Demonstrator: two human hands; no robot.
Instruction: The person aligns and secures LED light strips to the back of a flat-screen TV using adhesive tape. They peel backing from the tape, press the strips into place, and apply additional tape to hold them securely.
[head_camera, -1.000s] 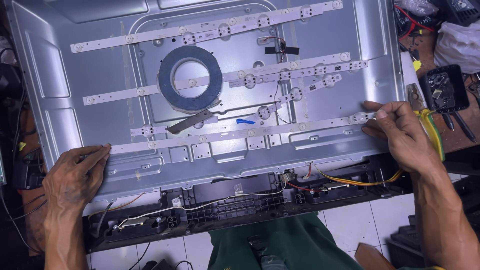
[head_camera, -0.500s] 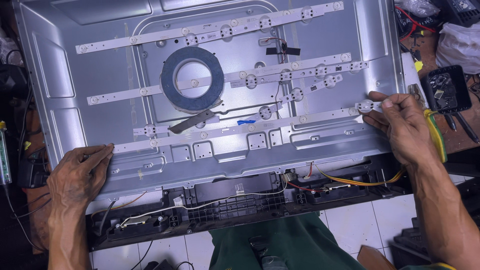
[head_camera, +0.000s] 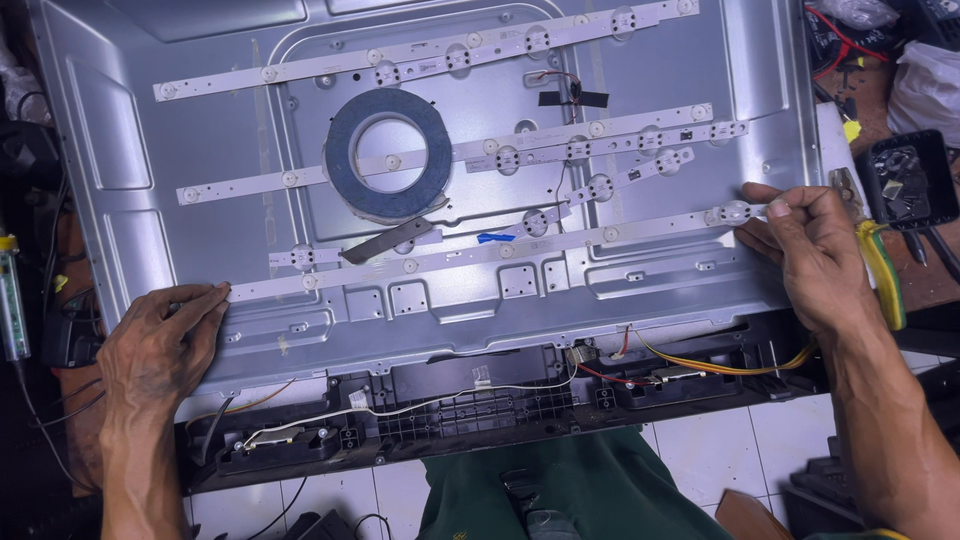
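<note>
Since the earlier view, the near LED strip (head_camera: 480, 255) had shifted a little up the metal back panel (head_camera: 150, 200) at its right end, and my right hand (head_camera: 810, 255) had gone up with it. That strip lay stretched between my two hands, which were well apart: my left hand (head_camera: 160, 345) lay flat with its fingertips pressed on the strip's left end, while my right hand pinched the right end between thumb and fingers. Its long axis ran left to right across the panel, the right end tilted slightly farther from me than the left. Other strips lay beyond it in rough parallel, and a roll of dark tape (head_camera: 388, 155) sat on the middle one. Whether the strip was flush against the metal along its whole length was hard to make out, and its very tip was hidden under my right fingers. Panel corners were cut off at the top.
</note>
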